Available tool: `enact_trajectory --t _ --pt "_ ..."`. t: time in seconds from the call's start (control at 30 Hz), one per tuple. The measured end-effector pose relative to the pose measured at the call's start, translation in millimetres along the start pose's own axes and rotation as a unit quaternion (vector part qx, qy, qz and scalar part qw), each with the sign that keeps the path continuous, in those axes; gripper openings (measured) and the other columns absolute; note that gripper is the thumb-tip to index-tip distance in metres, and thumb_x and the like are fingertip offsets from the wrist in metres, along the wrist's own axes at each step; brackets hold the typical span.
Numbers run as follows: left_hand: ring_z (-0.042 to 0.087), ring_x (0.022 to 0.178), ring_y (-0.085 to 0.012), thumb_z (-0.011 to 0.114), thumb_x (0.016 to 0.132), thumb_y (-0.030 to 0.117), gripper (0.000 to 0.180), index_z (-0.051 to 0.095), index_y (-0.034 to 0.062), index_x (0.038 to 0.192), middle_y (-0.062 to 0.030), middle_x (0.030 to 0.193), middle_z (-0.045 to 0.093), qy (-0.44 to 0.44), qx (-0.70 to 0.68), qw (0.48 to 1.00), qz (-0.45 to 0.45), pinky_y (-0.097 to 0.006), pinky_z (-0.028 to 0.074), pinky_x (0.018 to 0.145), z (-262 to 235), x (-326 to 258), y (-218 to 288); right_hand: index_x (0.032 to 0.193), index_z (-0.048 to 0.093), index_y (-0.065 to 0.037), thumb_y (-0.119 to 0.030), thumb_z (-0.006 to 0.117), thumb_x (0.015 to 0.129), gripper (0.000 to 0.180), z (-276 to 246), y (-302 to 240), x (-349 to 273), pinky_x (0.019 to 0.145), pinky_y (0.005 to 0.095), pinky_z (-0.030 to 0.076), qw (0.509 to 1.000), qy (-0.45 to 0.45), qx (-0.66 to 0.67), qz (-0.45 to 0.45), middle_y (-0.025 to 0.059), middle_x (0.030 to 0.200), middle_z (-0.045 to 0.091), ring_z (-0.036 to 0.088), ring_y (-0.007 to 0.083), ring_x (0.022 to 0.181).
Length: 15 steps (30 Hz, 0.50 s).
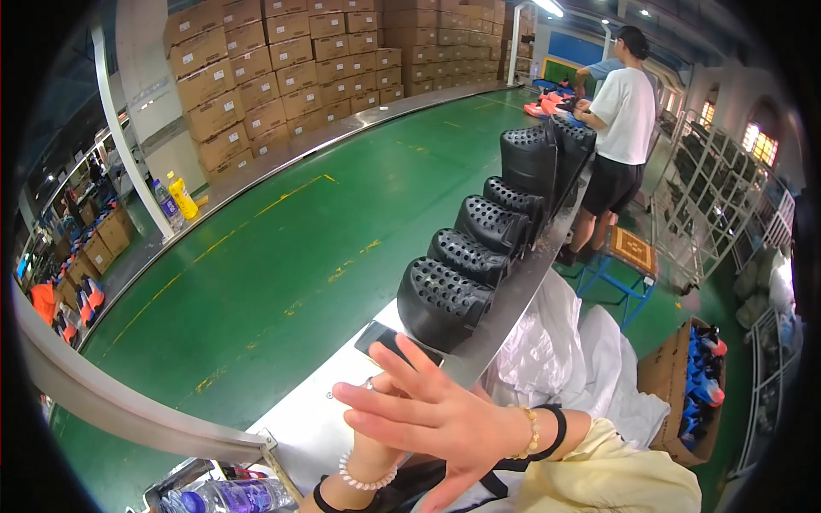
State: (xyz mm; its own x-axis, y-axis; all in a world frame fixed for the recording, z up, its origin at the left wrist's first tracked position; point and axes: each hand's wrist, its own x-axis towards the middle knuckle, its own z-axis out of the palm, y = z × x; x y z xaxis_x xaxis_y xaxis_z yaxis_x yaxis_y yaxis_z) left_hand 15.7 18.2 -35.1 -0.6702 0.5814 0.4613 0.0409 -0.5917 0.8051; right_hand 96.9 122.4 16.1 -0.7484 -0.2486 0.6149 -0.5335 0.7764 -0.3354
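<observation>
My right hand (436, 415) is held up over the near end of the metal bench, fingers stretched out and apart, with nothing in it. My left hand (373, 457) is behind it, a white coil band at its wrist. Most of the left fingers are hidden by the right hand. Just beyond the fingertips a dark phone (382, 340) lies flat on the bench. Past it stand several black clogs with holes in their uppers; the nearest clog (440, 301) is close to the phone. They form a row leading away along the bench.
A person in a white shirt (623, 107) stands farther along the bench, near orange shoes (540, 107). Right of the bench are white sheeting (543, 342), a blue-legged stool (629, 252) and a carton of shoes (671, 376). Lower left are a pale curved bar (128, 402) and a plastic bottle (235, 496).
</observation>
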Motion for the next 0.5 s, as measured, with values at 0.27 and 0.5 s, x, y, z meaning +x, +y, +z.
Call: enact_trajectory --t 0.27,0.5 --pt "0.062 0.077 -0.0188 0.061 0.08 -0.002 0.01 0.061 -0.0059 0.089 -0.0114 0.083 0.064 -0.057 -0.163 0.976 -0.131 -0.032 0.05 0.073 -14.0 13.0 27.1 0.15 0.018 -0.01 -0.077 0.041 0.079 0.1 6.7 18.9 -6.1 0.109 0.051 0.016 0.954 0.012 0.284 0.091 0.018 0.155 0.014 -0.003 0.0408 0.143" --pt "0.062 0.079 -0.0188 0.062 0.078 -0.006 0.012 0.061 -0.0063 0.09 -0.0107 0.084 0.065 -0.051 -0.13 0.982 -0.128 -0.031 0.051 0.074 -20.9 14.7 29.9 0.151 0.016 -0.012 -0.071 0.044 0.084 0.094 13.7 27.3 -4.8 0.092 0.0381 0.039 0.944 0.01 0.32 0.075 0.012 0.157 0.012 -0.003 0.0402 0.143"
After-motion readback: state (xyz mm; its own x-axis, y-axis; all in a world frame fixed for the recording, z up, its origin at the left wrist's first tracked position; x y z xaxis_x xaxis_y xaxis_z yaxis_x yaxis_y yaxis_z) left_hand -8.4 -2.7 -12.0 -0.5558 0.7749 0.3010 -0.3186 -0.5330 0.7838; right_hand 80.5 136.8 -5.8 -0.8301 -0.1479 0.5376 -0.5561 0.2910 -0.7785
